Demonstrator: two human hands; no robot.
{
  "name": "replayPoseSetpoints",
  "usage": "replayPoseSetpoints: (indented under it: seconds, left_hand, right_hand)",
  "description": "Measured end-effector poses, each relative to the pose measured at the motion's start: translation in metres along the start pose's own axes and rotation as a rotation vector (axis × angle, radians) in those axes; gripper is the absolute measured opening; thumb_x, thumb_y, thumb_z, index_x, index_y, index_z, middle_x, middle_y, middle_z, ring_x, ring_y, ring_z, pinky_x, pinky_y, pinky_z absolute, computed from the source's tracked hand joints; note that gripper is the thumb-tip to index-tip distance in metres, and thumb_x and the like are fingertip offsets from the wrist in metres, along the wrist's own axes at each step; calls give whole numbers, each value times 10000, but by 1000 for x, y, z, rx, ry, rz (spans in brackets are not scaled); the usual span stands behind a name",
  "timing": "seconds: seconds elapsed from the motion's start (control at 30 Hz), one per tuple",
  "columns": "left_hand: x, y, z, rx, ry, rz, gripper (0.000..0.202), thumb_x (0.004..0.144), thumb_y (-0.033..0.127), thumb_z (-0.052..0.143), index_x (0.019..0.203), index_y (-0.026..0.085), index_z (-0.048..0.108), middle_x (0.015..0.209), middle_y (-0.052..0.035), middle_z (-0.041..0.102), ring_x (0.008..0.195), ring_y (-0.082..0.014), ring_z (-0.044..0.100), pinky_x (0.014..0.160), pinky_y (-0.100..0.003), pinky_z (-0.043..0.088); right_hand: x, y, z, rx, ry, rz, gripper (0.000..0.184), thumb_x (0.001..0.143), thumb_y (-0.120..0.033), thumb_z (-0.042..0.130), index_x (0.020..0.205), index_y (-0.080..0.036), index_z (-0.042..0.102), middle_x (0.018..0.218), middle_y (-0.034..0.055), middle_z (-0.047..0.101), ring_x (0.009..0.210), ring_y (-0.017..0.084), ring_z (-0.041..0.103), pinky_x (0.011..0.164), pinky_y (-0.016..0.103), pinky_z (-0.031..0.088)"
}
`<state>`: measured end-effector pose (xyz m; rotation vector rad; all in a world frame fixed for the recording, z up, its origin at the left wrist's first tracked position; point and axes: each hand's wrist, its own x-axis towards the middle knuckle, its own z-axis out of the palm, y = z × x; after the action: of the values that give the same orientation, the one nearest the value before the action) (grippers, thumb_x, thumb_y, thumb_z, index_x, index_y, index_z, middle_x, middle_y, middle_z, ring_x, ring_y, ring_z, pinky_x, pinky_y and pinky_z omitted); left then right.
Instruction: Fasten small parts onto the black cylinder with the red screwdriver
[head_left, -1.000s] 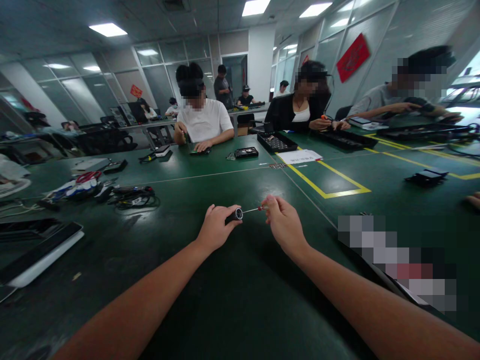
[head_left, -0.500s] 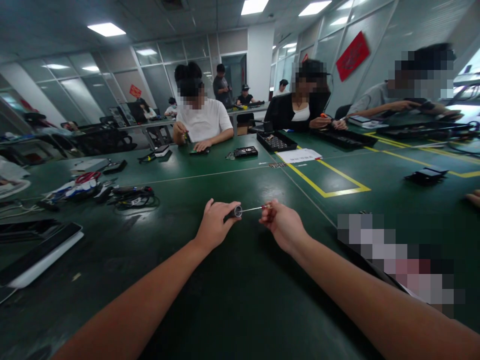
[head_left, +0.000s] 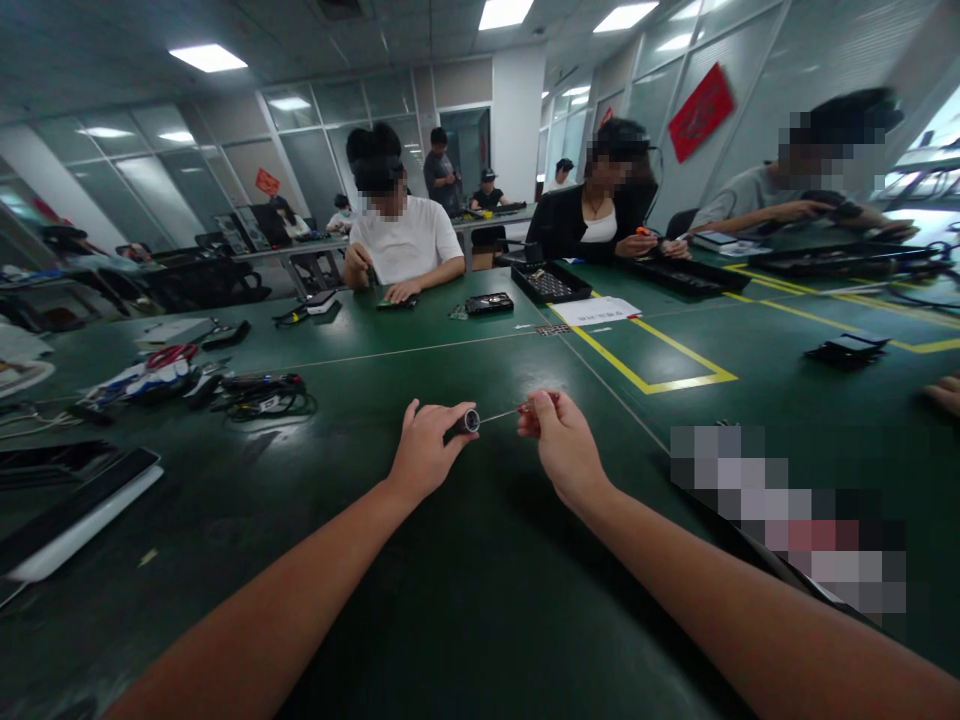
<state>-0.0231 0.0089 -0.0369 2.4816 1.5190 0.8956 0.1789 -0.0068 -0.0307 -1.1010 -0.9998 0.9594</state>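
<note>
My left hand [head_left: 422,450] is closed on a small dark cylinder [head_left: 469,421], pinched between thumb and fingers. The cylinder's round end, with a pale rim, faces right and toward me. My right hand [head_left: 568,447] grips a screwdriver [head_left: 498,415] with a thin metal shaft. Its handle is mostly hidden by the fingers, with a bit of red showing. The shaft points left, and its tip is at the open-looking end of the cylinder; how far in it sits I cannot tell. Both hands are held over the green tabletop [head_left: 480,600].
Tangled cables [head_left: 270,395] and a black-and-white device [head_left: 82,515] lie to the left. A blurred-out item [head_left: 787,510] is at the right. Across the table, a person in white [head_left: 412,240] works near a black parts tray [head_left: 551,282]; other people sit further right.
My right fingers and thumb have shifted round the screwdriver handle, covering more of it. The cylinder has tilted slightly in my left hand. The view has moved a little.
</note>
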Motion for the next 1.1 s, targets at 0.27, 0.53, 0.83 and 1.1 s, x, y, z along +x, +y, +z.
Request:
replayPoseSetpoints:
  seconds: [0.27,0.53,0.83,1.1]
  left_hand:
    - [0,2,-1,15,-22,-26,357,937,281,672,1290,329,651,1199,-27,720,1173,-256,609,1212,-633,209]
    - [1,1,0,11,-18,-45,375,930,297,690,1301,320,644,1209,-30,718,1177,-259,605,1205,-635,222]
    - [0,2,-1,-22,-10,-24,354,918,283,714,1267,315,661,1186,-16,724,1161,-243,612,1200,-596,239]
    - [2,6,-4,-43,-29,-88,354,920,291,703,1272,301,662,1186,-29,728,1157,-262,615,1197,-606,245]
  right_hand:
    - [-3,2,1,-130,-89,-76,267,907,-482,592,980,-225,588,809,18,663,734,194,631,709,377,517]
    - [0,1,-1,-131,-66,-45,251,911,-467,580,968,-223,594,817,19,670,734,191,642,722,378,520]
    - [-1,2,1,-123,-101,-42,258,892,-491,585,937,-238,574,807,16,663,741,199,644,716,379,518]
    - [-5,-5,-2,-232,-56,-113,232,946,-458,527,991,-235,572,831,25,666,744,203,630,739,392,501]
